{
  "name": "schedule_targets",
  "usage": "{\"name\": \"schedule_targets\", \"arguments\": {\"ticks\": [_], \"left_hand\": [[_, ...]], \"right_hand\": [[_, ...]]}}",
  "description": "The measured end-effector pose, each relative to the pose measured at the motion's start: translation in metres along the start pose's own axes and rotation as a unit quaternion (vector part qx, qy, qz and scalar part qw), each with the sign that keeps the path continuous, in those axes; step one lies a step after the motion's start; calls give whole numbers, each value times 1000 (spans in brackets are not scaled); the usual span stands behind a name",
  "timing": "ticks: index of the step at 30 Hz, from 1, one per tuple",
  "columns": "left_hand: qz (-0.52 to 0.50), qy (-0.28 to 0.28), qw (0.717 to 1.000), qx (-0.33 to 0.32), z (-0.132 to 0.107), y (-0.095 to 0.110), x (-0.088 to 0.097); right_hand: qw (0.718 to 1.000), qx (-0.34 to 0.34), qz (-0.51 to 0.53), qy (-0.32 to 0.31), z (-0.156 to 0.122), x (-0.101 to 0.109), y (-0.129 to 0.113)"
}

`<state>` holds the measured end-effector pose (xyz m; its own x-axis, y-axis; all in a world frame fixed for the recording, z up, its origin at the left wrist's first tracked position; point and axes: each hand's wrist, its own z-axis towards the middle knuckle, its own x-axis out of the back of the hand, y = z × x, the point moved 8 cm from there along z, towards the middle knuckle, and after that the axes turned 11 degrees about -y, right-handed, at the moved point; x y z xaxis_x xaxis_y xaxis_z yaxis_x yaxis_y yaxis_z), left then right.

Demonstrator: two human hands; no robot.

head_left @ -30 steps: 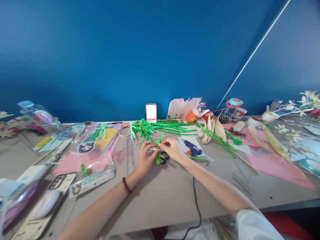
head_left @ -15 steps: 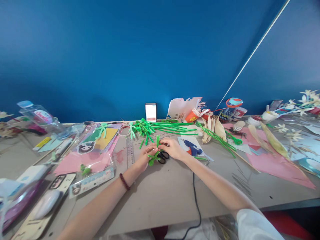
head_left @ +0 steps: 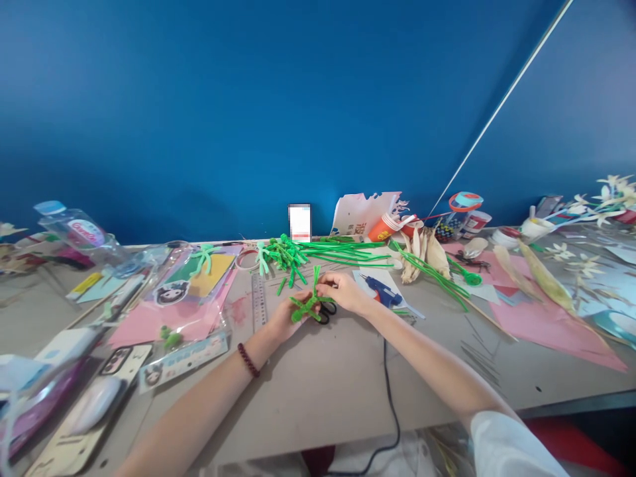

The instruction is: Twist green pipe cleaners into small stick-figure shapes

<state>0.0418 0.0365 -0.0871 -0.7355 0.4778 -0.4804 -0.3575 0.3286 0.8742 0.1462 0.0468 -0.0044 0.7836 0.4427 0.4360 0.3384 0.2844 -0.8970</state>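
Looks like a craft workspace: a glue gun (head_left: 385,293), ruler (head_left: 259,306) and pink paper (head_left: 551,334) lie on the table (head_left: 318,397)

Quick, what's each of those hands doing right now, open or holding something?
Left hand: holding the green fuzzy piece.
Right hand: partly closed at its upright stem; whether gripping cannot be told.

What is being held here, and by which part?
A green fuzzy piece: the left hand holds its branching lower part; the right hand is at its upright stem, grip unclear.
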Motion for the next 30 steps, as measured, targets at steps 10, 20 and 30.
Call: {"name": "schedule_targets", "arguments": {"ticks": [10, 20, 30], "left_hand": [[504, 222, 784, -287, -39, 73, -11], [689, 159, 627, -328, -39, 64, -38], [612, 196, 710, -287, -37, 70, -20]], "right_hand": [[986, -99, 10, 133, -3, 14, 35], [984, -116, 65, 117, -4, -4, 39], [991, -47, 52, 116, -2, -9, 22]]}}
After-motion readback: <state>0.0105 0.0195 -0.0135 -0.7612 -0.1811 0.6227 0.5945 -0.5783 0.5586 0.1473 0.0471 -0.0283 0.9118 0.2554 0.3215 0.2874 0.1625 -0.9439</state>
